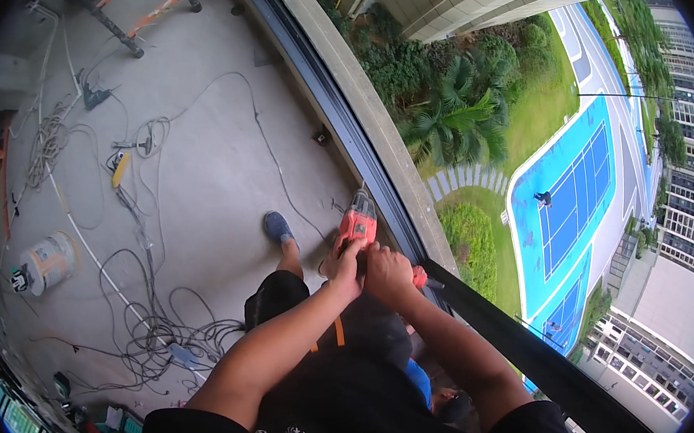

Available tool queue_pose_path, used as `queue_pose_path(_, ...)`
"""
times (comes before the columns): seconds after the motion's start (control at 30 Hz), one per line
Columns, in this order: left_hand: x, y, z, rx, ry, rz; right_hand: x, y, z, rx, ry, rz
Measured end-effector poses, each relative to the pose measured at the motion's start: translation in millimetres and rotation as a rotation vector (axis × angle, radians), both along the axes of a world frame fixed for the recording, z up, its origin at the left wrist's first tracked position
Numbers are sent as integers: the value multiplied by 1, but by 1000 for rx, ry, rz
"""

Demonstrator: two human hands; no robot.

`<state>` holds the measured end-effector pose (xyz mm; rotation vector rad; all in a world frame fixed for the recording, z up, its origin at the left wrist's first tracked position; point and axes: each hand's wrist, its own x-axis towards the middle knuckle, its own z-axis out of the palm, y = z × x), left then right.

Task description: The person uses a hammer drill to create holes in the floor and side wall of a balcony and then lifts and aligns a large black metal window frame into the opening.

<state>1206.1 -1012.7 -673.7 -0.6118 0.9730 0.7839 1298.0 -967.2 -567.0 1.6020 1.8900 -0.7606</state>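
Note:
A red rotary hammer drill point(358, 225) with a dark nose is in both my hands, close beside the window frame point(330, 91). Its bit end meets the inner edge of the frame, though whether it touches cannot be made out. My left hand point(344, 269) is wrapped round the rear of the red body. Closed just to the right of it, my right hand point(389, 273) grips the tool too. A red end piece point(419, 276) sticks out past the right hand; its link to the drill is hidden.
Tangled cables point(166, 341) lie on the concrete floor point(205, 155) at left, with a white bucket point(51, 260), a yellow-handled tool point(119, 168) and a dark drill point(95, 95). An orange-and-black stand point(153, 17) is far left. Beyond the frame, the view drops to a blue court point(565, 202).

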Motion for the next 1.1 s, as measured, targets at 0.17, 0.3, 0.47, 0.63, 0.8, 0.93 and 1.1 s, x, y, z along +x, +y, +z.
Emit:
queue_pose_path(0.17, -22, 79, -5, 102, 51, 57, -13, 59, -33, 91, 27, 43)
queue_pose_path(0.3, -27, 120, -30, 122, 129, 72, -16, 100, -56, 61, 56, 26)
queue_pose_path(0.47, -25, 150, -55, 76, 167, 34, -17, 138, -76, 46, 116, 20)
queue_pose_path(0.63, -24, 166, -64, 85, 198, 19, -16, 157, -85, 39, 126, 21)
queue_pose_path(0.8, -22, 189, -44, -24, 254, -33, -14, 178, -72, -32, 122, 1)
queue_pose_path(0.93, -25, 205, -31, -76, 329, -44, -18, 189, -69, -25, 125, -47)
queue_pose_path(1.1, -32, 211, -49, -72, 287, 12, -30, 198, -78, -22, 103, -37)
